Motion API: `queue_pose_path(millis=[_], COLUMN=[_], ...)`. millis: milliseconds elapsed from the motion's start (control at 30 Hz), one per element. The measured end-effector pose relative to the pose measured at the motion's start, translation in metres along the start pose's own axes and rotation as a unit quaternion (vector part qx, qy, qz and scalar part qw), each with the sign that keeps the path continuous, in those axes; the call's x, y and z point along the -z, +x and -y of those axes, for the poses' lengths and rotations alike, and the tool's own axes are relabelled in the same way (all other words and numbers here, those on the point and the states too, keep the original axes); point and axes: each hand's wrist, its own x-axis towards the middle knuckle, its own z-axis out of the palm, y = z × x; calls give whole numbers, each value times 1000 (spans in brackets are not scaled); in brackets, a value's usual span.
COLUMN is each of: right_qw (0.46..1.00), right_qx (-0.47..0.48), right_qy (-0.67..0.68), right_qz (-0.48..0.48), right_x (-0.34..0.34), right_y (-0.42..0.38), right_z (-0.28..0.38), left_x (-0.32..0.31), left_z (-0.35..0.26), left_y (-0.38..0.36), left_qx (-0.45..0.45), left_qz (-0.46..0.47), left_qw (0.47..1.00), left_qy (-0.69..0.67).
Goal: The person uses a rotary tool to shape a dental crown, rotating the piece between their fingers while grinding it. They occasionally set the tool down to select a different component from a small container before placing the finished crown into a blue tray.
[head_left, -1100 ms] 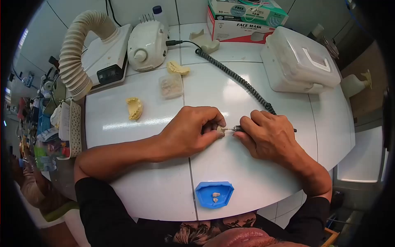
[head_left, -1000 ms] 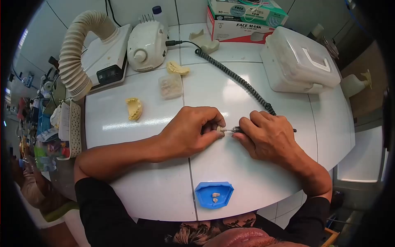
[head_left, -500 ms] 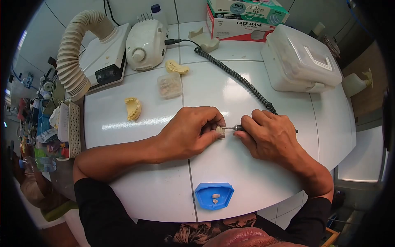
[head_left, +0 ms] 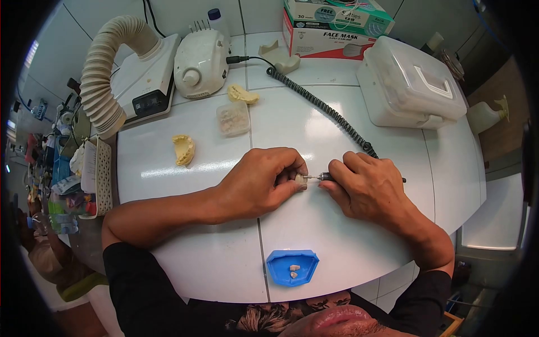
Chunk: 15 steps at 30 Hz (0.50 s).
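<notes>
At the middle of the table (head_left: pixel 348 241), we are pinching a small pale piece (head_left: pixel 301 180) between the thumb and fingers of our left hand (head_left: pixel 252 182), the grip closing about it and partly hiding it. With our right hand (head_left: pixel 368 185) we are grasping a slender handpiece (head_left: pixel 325 176), its metal bit pointing leftward and reaching the exposed side of the piece; whether the tip is touching, we are not able to tell. Both our forearms are lying along the table.

Nearer our body, a blue tray (head_left: pixel 274 276) is holding pale fragments (head_left: pixel 294 268). Beyond our left forearm, a yellow dental cast (head_left: pixel 183 150) is lying alone, while a clear box (head_left: pixel 233 126) of small pale bits is resting just beside a second cast (head_left: pixel 243 95). A coiled black cord (head_left: pixel 325 107) is running from near a white control unit (head_left: pixel 200 64) toward our right hand. Along the far side, a ribbed hose (head_left: pixel 98 78) is arching at left, and mask boxes (head_left: pixel 331 42) are standing near a white case (head_left: pixel 387 106) at right.
</notes>
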Motion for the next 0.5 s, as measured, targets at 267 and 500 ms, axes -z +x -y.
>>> queue_pose_path(millis=[267,500], right_qw=[1000,1000], right_qx=[6,1], right_qy=[0,0], right_qz=[0,7], right_x=[0,0], right_y=[-1,0], right_z=[1,1], left_x=[-1,-1], left_z=[0,3], left_y=[0,0], left_qx=[-5,-2], left_qz=[-2,7], left_qw=[1000,1000], left_qy=[1,11])
